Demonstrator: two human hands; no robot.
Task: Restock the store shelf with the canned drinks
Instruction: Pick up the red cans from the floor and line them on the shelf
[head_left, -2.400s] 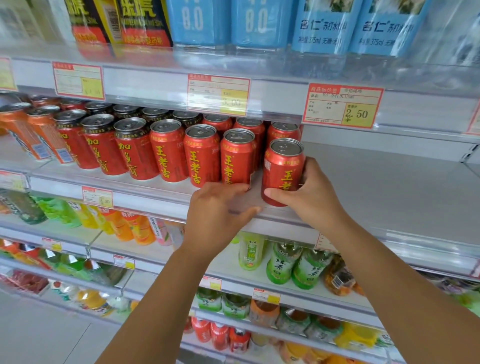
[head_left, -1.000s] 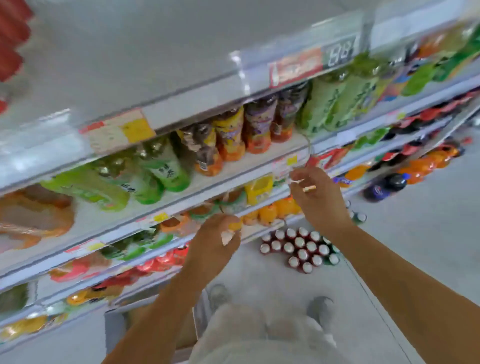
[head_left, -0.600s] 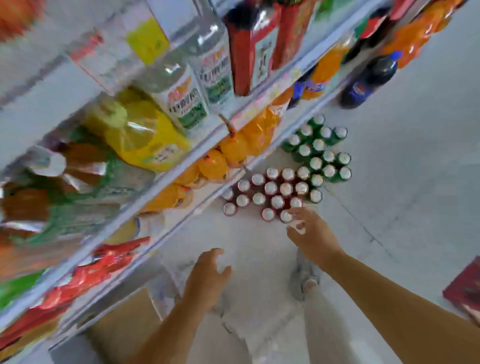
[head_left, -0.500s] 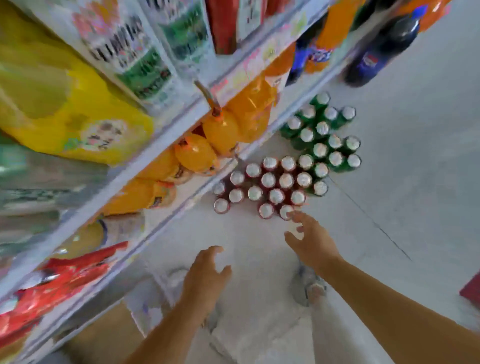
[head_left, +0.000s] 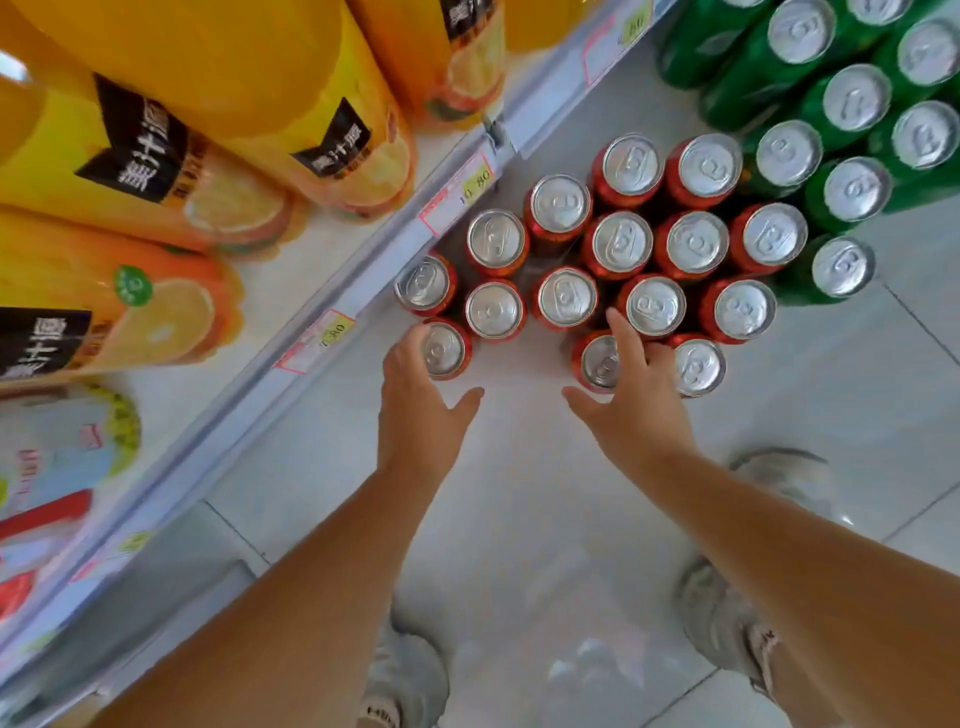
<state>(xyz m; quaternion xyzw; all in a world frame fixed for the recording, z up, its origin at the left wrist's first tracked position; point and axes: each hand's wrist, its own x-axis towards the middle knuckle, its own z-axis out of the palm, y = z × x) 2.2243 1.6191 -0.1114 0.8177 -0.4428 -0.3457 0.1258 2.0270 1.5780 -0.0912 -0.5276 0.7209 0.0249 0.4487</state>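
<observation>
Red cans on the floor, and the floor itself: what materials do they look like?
Red cans: probably aluminium, with bare matte-silver lids carrying pull tabs and glossy red printed sides.
Floor: looks like glazed ceramic tile. It is pale and glossy, with thin joint lines and soft reflections.

Bright even light; glare on floor (head_left: 545, 597); edges blurred, wide-angle warped.

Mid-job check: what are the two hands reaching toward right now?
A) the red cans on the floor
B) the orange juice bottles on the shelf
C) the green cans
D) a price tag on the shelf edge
A: the left hand and the right hand are each at a can on the near edge of the red cans standing on the floor; the green cans are farther off.
</observation>
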